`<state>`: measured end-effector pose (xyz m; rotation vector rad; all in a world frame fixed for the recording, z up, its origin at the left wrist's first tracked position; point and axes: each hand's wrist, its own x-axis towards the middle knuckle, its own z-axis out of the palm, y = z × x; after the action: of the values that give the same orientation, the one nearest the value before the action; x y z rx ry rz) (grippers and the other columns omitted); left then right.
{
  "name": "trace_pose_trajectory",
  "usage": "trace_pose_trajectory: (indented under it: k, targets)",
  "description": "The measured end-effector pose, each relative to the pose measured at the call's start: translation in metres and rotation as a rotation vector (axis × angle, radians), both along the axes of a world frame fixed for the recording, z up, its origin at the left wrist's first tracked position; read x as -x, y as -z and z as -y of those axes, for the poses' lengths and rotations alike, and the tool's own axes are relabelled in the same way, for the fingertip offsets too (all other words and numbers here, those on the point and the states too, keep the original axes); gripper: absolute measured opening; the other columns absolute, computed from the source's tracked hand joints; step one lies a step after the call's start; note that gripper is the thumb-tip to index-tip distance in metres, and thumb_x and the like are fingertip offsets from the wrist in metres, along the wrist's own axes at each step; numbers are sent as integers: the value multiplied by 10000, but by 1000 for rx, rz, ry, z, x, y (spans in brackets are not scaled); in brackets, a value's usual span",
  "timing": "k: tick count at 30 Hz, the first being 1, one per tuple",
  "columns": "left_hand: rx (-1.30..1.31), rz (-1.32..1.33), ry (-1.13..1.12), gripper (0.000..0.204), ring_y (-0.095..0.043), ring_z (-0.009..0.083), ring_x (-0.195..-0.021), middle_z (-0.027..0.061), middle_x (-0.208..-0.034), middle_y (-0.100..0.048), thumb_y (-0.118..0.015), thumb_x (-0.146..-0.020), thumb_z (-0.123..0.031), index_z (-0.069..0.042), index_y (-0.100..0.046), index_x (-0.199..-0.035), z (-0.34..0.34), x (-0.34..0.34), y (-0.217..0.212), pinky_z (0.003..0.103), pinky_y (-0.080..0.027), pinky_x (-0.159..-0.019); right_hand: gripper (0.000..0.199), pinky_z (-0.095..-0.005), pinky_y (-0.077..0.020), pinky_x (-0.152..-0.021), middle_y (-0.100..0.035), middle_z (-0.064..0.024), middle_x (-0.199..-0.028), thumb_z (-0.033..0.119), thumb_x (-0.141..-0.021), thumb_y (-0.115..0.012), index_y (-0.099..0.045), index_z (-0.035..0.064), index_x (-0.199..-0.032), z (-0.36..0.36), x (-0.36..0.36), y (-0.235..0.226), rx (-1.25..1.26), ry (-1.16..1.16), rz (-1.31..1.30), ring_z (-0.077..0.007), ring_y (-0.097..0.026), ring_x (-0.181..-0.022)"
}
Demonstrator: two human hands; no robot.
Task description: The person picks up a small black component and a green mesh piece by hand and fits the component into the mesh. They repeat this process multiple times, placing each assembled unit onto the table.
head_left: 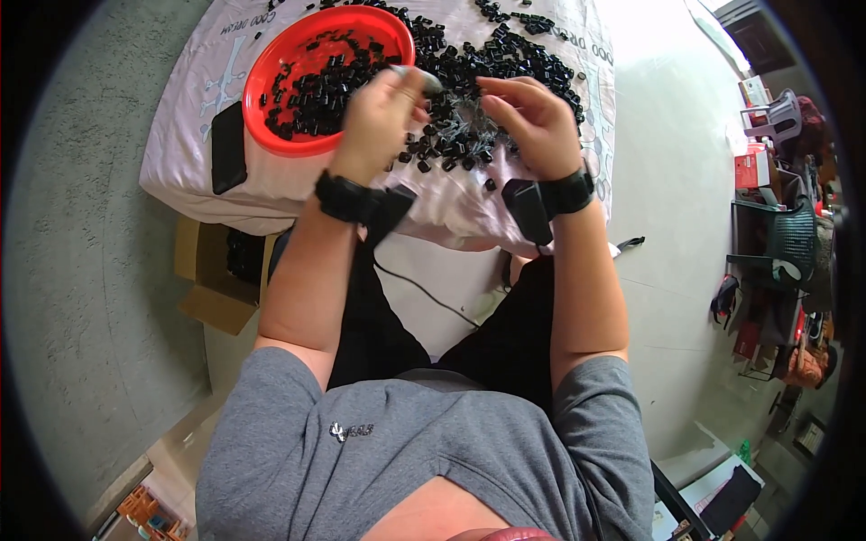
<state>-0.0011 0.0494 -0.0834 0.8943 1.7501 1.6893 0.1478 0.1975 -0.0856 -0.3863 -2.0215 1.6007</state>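
Note:
My left hand [379,122] is closed above the right rim of a red basin [262,113], and its fingers are blurred. A small greyish object [422,79] sticks out at its fingertips; its kind cannot be made out. To the right, my right hand [539,131] has thumb and forefinger drawn together at a small black plastic piece, over the loose pile. Many glossy black plastic pieces [532,63] lie spread on the cloth, and more fill the bottom of the basin. Between my hands, a tangle of thin clear-grey scraps [469,122] lies among the pieces.
A printed pale cloth [185,153] covers the table. On it, left of the basin, lies a black phone-like slab [229,149]. An opened cardboard box [221,302] stands below the table's left edge. Plastic chairs [794,239] and clutter line the far right. Black devices are strapped to both wrists.

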Motion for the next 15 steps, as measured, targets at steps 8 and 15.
trace_pose_trajectory:
  k: [8, 15]
  targets:
    - [301, -453, -295, 312, -657, 183, -723, 145, -951, -682, -681, -838, -219, -8, -645, -1064, 24, 57, 23, 304, -512, -719, 123, -281, -487, -627, -597, -76, -770, 16, -723, -684, -701, 46, -841, -13, -21, -3, -513, 7, 290, -185, -596, -661]
    - [182, -555, -307, 290, -617, 160, -637, 107, -920, -647, -689, -828, -186, -46, -660, -1080, 16, 36, 10, 281, -506, -672, 98, -309, -505, -635, -575, -98, -758, 18, -692, -648, -682, 38, -782, -3, -22, 1, -636, -93, 393, -240, -617, -680]
